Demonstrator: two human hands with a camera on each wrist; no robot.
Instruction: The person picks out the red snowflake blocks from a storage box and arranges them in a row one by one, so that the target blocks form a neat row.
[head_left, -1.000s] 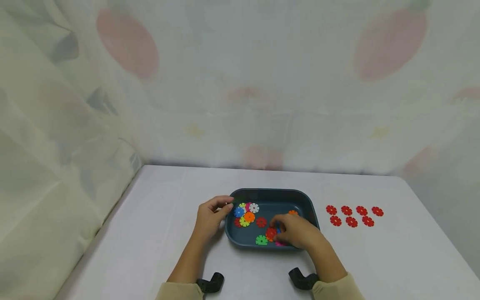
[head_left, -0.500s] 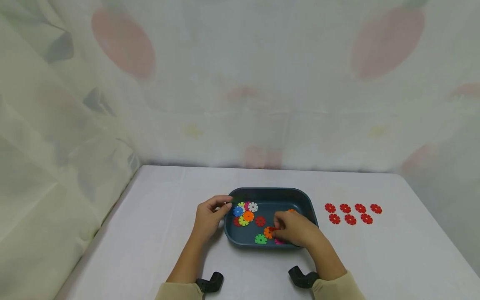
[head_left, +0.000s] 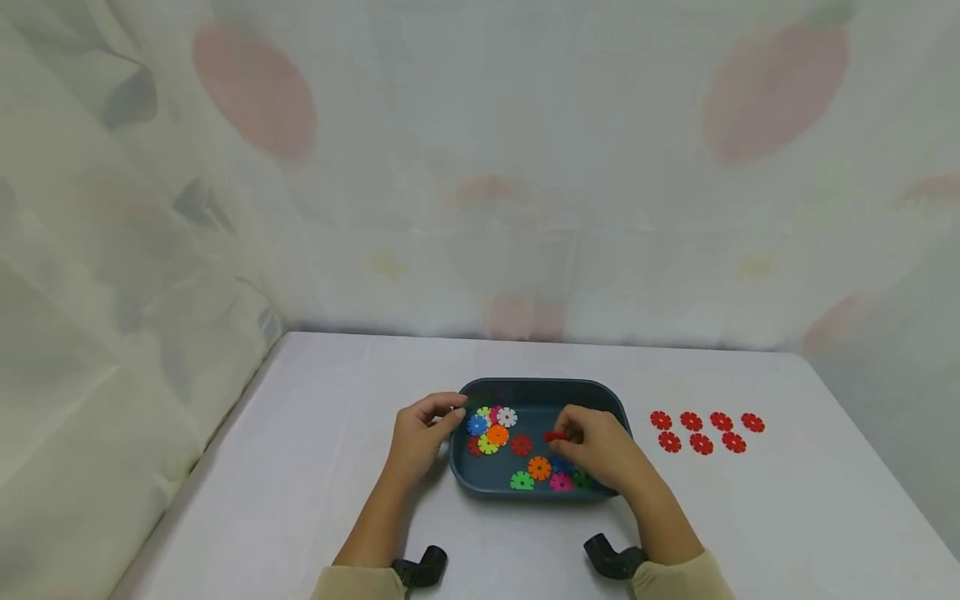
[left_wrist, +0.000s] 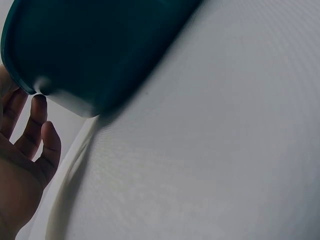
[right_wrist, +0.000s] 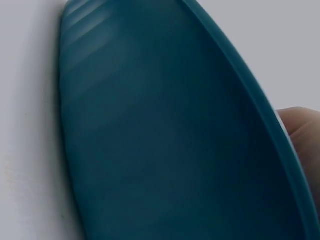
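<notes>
A dark teal tray (head_left: 480, 479) lies on the table with several notched plastic snowflake discs in different colours in it. My left hand (head_left: 418, 435) holds the tray's left rim between thumb and fingers; in the left wrist view its fingertips meet the tray edge (left_wrist: 90, 55). Over the tray's right half, my right hand (head_left: 603, 450) pinches a red snowflake disc (head_left: 554, 436), seen nearly edge-on. Below it lie an orange disc (head_left: 539, 468), a pink disc (head_left: 561, 482) and a green disc (head_left: 522, 481). The tray wall (right_wrist: 165, 115) hides most of the right hand in the right wrist view.
To the right of the tray, several red discs (head_left: 702, 443) lie in two rows on the white table (head_left: 360, 375). More mixed discs, among them an orange one (head_left: 497, 435), cluster at the tray's left end. A patterned cloth (head_left: 570, 167) hangs behind the table.
My right hand has picked the red disc off the orange one and lifted it up and slightly right, uncovering the blue and pink discs. The left hand stays on the rim.
</notes>
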